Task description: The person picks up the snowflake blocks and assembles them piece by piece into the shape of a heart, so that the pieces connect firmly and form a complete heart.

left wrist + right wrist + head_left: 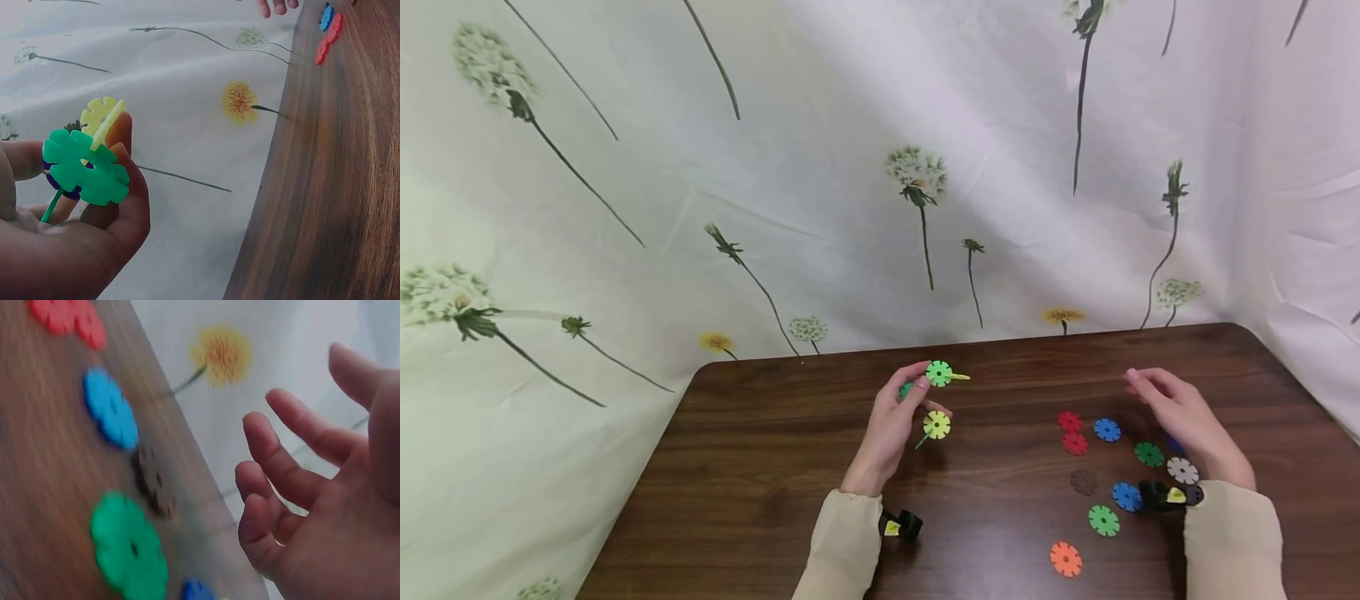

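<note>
My left hand [880, 433] is raised over the left-centre of the table, pinching a cluster of notched plastic discs slotted together. A green disc [938, 373] shows at the fingertips, and a yellow disc [936, 425] sits lower down. Seen from the left wrist, a green disc [94, 172] faces the camera, with a yellow one [97, 119] slotted at its upper edge and a purple one [70, 192] partly hidden behind. Fingers cover the rest of the cluster. My right hand [1187, 421] hovers above the loose discs at the right, its fingers loosely bent and nothing between them [312, 481].
Several loose discs lie on the right half of the brown wooden table [737, 483]: two red ones [1075, 443] side by side, blue [1107, 430], dark green [1148, 454], white [1182, 471], brown [1083, 482], light green [1103, 521] and orange [1066, 559]. A flower-patterned cloth [820, 208] hangs behind.
</note>
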A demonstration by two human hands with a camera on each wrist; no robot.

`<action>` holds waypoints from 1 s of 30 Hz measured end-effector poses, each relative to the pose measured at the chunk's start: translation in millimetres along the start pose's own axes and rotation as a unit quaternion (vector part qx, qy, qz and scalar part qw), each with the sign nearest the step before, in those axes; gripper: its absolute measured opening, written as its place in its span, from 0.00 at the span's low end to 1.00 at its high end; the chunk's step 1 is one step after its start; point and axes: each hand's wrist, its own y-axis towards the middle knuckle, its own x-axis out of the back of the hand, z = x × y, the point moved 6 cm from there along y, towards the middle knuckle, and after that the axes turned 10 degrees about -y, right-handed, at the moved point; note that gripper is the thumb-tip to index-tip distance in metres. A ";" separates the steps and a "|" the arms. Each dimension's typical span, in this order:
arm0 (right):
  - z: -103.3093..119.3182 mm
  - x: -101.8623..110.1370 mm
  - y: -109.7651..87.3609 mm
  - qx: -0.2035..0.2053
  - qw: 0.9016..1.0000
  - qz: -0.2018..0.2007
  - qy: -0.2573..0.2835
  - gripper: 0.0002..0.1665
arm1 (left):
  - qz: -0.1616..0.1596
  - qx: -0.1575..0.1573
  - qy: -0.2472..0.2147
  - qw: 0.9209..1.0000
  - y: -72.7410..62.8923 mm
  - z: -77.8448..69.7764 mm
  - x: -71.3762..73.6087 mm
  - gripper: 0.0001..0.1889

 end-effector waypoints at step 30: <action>-3.6 -28.7 -0.7 0.107 0.987 0.056 -0.108 0.21 | 0.002 0.009 -0.012 1.000 0.3 2.4 0.3 0.20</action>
